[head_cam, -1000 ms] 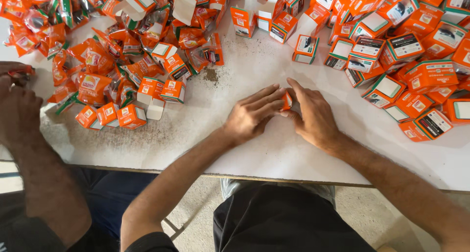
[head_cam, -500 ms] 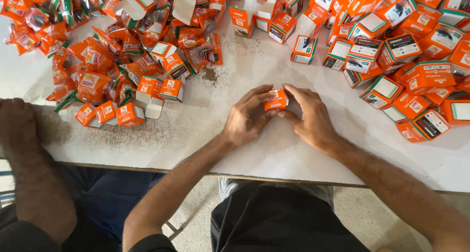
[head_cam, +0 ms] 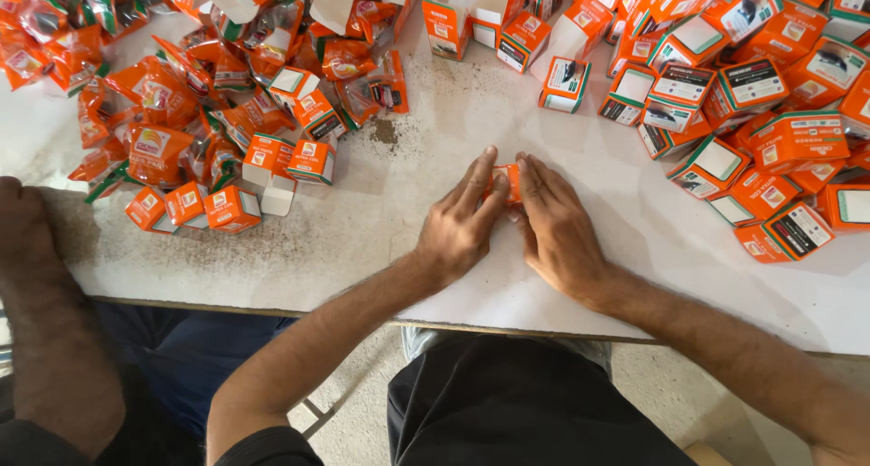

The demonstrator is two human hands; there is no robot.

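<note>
Both hands meet near the middle of the white table, not far in from its near edge. The left hand lies palm down with its fingers stretched forward and narrow, pressed against the left side of a small orange box. The right hand mirrors it — fingers straight and close together, touching the box from the right. The box sits pinched between the two sets of fingertips and rests on the table top; only a sliver of its orange face shows between the fingers, so its exact shape cannot be told.

Toward the far right corner a heap of folded orange boxes with white and dark printed panels spreads along the right edge. One single box stands apart from that heap, just beyond the hands. Toward the far left corner lies a second heap — crumpled orange packets mixed with small boxes, some with open white flaps. A small patch of dark crumbs sits on the table between this heap and the hands.

At the left edge another person's arm rests on the table, well apart from the box.
</note>
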